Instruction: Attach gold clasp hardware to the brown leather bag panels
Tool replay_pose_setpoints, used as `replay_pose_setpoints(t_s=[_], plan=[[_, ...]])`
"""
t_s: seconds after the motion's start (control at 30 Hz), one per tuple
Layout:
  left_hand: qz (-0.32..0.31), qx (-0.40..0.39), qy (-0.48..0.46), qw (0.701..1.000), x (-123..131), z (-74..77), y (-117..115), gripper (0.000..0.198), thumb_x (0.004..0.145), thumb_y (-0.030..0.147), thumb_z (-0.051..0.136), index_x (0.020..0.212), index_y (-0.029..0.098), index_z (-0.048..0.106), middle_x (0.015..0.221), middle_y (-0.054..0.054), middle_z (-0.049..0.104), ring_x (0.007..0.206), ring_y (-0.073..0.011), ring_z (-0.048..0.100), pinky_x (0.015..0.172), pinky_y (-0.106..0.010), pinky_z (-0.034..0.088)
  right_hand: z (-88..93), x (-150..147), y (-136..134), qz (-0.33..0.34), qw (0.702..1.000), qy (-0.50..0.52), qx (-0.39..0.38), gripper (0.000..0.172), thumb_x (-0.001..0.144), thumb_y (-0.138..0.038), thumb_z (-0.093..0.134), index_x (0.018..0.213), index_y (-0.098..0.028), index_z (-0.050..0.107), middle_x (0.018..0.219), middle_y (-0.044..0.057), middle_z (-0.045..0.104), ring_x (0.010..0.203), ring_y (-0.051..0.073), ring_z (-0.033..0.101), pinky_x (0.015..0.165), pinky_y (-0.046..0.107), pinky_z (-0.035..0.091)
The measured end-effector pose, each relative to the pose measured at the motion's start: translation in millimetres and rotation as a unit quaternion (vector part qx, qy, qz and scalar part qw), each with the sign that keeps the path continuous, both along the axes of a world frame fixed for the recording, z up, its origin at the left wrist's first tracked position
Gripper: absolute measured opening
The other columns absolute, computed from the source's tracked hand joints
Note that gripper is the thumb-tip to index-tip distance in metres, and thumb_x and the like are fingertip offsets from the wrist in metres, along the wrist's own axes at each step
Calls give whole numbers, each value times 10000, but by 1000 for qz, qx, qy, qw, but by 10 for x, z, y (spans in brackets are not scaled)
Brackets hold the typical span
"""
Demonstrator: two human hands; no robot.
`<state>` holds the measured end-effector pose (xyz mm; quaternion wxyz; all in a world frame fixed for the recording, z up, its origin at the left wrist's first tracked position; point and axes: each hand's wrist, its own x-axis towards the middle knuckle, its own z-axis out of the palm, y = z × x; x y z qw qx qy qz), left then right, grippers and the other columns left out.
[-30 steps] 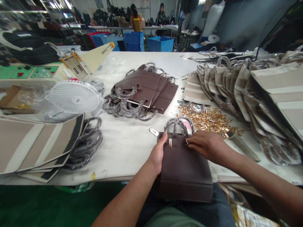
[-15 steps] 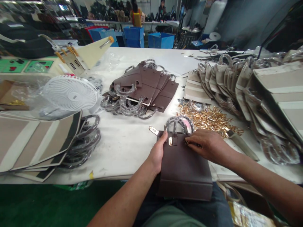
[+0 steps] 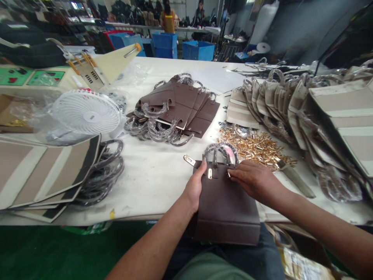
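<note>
A dark brown handbag panel [image 3: 229, 206] leans on my lap and the table's front edge, its plastic-wrapped handle [image 3: 218, 149] pointing away from me. My left hand [image 3: 196, 184] grips its upper left edge, thumb on the front. Beside that thumb sits a gold metal plate [image 3: 210, 173], and a strap with a gold slotted end [image 3: 189, 160] sticks out to the left. At the upper right of the panel my right hand [image 3: 253, 177] pinches a small gold metal fitting [image 3: 229, 174] against the surface. Its fingertips partly hide the fitting.
Loose gold fittings [image 3: 256, 146] lie heaped beyond my right hand, near a dark flat-handled tool [image 3: 297, 179]. Brown panels [image 3: 186, 103] are piled mid-table. Beige-striped panels [image 3: 49, 171] lie left, with more standing right [image 3: 344, 112]. A white fan [image 3: 90, 112] lies at left.
My right hand has shifted very slightly at the panel's upper right, and more of the gold fitting shows at its fingertips. My left hand keeps its hold.
</note>
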<state>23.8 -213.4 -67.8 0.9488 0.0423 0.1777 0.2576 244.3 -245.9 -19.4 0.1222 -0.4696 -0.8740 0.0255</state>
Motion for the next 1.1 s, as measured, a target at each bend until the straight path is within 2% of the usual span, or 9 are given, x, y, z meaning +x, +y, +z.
replay_pose_setpoints(t_s=[0.27,0.4,0.6,0.8,1.0,1.1], plan=[[-1,0,4,1000,-2,14,-17,641,985,607,513,1384,125,651,1140,-169,784,1172,-387,699,1100,-531,469,41,-13,16,5,1000,3,-20,224,1046,-247,552,1051,-219,774,921,69,754,873,220,647,770,325,469],[11,2,15,1000,12,17,-35,641,977,605,533,1394,131,645,1138,-163,787,1164,-384,704,1102,-531,471,48,-75,-25,-25,1000,-5,8,206,1030,-304,584,1020,-235,778,900,70,755,850,216,653,759,326,448],[17,11,4,1000,27,20,-50,637,991,585,515,1402,114,636,1137,-172,786,1156,-381,710,1100,-519,477,23,-175,-60,-66,997,-21,30,190,1007,-294,604,948,-229,772,825,54,736,802,220,627,742,341,408],[32,16,-4,999,26,15,-68,581,995,543,538,1389,131,651,1133,-164,789,1163,-383,708,1095,-517,482,35,-153,-19,-52,998,-33,4,183,1010,-315,618,924,-250,766,829,37,746,821,228,640,759,354,423],[55,33,2,998,32,51,-93,566,999,519,543,1390,124,651,1137,-167,789,1171,-390,705,1100,-524,481,27,-193,-76,-81,996,-26,10,162,1001,-315,630,938,-255,767,818,31,746,824,236,644,737,355,429],[48,23,6,999,26,78,-97,587,1006,545,513,1402,131,642,1155,-165,784,1177,-393,702,1098,-532,483,-7,-240,-148,-127,992,6,19,143,989,-321,645,964,-257,770,866,35,758,840,236,668,726,348,443]])
